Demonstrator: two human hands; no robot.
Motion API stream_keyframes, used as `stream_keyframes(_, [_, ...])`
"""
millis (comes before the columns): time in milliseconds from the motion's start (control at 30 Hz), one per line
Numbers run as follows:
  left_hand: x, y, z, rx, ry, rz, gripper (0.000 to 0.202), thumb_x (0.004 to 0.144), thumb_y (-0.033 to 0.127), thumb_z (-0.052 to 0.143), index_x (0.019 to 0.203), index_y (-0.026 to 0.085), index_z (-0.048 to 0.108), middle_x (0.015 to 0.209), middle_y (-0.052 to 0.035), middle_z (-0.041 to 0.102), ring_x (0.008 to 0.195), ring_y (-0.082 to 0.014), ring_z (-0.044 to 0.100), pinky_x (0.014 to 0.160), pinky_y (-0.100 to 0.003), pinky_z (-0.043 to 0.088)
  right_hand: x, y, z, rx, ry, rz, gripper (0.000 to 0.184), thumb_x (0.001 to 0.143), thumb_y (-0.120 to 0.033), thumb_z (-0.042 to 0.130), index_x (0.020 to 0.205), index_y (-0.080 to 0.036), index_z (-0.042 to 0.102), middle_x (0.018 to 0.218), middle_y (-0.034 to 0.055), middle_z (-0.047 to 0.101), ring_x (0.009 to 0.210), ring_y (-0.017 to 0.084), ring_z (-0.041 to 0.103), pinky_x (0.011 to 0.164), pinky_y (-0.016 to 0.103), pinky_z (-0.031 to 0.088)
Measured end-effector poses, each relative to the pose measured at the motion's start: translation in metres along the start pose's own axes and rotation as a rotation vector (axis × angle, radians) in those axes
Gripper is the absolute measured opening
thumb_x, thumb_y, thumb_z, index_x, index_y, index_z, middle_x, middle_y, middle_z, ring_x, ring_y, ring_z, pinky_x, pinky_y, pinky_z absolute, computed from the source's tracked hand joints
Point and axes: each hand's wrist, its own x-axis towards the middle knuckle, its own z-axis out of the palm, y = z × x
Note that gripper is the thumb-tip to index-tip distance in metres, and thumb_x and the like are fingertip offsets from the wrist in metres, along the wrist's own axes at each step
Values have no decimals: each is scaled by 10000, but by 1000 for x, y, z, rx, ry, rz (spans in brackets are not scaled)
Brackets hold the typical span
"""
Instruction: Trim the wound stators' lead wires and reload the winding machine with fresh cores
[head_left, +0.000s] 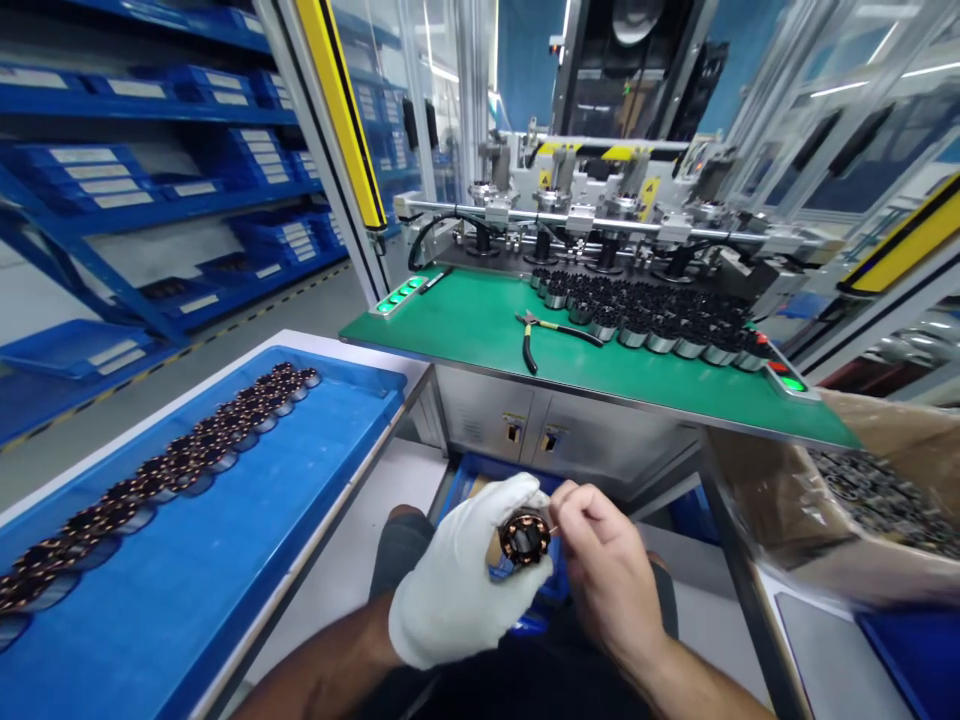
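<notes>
My left hand [472, 575], in a white glove, grips a copper-wound motor stator [525, 538] above my lap, its open end facing me. Close against the stator's right side, my bare right hand [604, 550] has its thumb and fingers pinched together. A thin copper-coloured wire end seems to run from the stator to these fingertips. Beyond my hands, pliers [529, 325] with black and yellow handles lie spread on the green work surface [465, 315]. Many similar stators [180, 460] stand in rows in the blue tray on my left.
Black-topped stators [645, 310] fill the right part of the green surface, before a multi-station machine [600, 205]. The blue tray [300, 500] sits at my left. A plastic-lined carton [780, 520] of metal parts is at right. Blue shelving [150, 110] stands far left.
</notes>
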Motion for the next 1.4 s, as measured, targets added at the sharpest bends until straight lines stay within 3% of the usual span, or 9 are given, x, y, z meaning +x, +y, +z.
stream_keyframes(133, [-4, -4, 0, -43, -16, -51, 608, 731, 186, 698, 1301, 231, 491, 1088, -31, 729, 979, -193, 715, 925, -303, 591, -2, 2, -8, -58, 148, -166, 180, 956, -331, 540, 829, -205, 546, 841, 10, 541, 793, 136, 552, 736, 271, 464])
stream_keyframes(267, [-1, -3, -5, -118, -123, -4, 734, 727, 148, 674, 1398, 227, 390, 1164, -47, 713, 1042, -200, 700, 960, -301, 575, 11, -29, -20, -465, -218, -409, 301, 813, -221, 735, 1095, -233, 632, 1208, 105, 568, 1135, 232, 555, 966, 387, 459])
stream_keyframes(333, [2, -1, -6, -136, -173, 14, 704, 738, 146, 657, 1394, 229, 414, 1274, -66, 664, 1138, -213, 660, 1023, -314, 537, 18, -40, -19, -534, -391, -392, 218, 793, -203, 755, 999, -225, 690, 1212, 105, 594, 1125, 238, 581, 966, 391, 471])
stream_keyframes(400, [3, 0, -5, -160, -207, 5, 658, 743, 134, 639, 1367, 231, 454, 1247, -55, 676, 1132, -205, 661, 1065, -322, 507, 22, -40, -16, -459, -302, -352, 25, 837, -202, 708, 821, -207, 689, 1087, 78, 641, 1026, 207, 624, 896, 352, 501])
stream_keyframes(567, [1, 1, -4, -230, -69, -133, 653, 693, 147, 709, 1301, 230, 487, 1044, -13, 736, 921, -173, 723, 905, -282, 604, 14, -13, -9, -177, 189, -341, 157, 923, -230, 592, 772, -192, 606, 952, 45, 588, 902, 160, 612, 837, 319, 501])
stream_keyframes(733, [5, 4, -10, -215, 59, -120, 460, 659, 120, 736, 1084, 239, 607, 1027, -5, 730, 923, -166, 720, 859, -260, 613, -1, -4, -10, -141, 2, -372, 205, 857, -304, 684, 1033, -223, 620, 1031, 72, 567, 921, 185, 614, 812, 327, 526])
stream_keyframes(967, [7, 6, -8, -294, 40, -74, 475, 679, 79, 719, 1099, 258, 584, 1014, 16, 726, 903, -142, 721, 836, -220, 606, -5, -12, -6, -405, -15, -442, 153, 873, -122, 622, 734, -186, 623, 696, 7, 594, 673, 127, 574, 624, 251, 468])
stream_keyframes(1233, [17, 19, -14, -296, -29, -61, 392, 602, 34, 658, 936, 235, 613, 906, 21, 719, 831, -154, 704, 791, -234, 597, 7, -16, -8, -276, -36, -301, 195, 851, -250, 681, 687, -177, 604, 649, 3, 576, 611, 125, 540, 560, 249, 445])
stream_keyframes(1400, [17, 20, -14, -305, -49, -38, 332, 613, 59, 636, 901, 220, 598, 865, 5, 711, 790, -164, 699, 737, -250, 600, 4, -21, -8, -342, -58, -459, 147, 876, -133, 621, 740, -191, 615, 669, -8, 593, 655, 125, 569, 632, 264, 470])
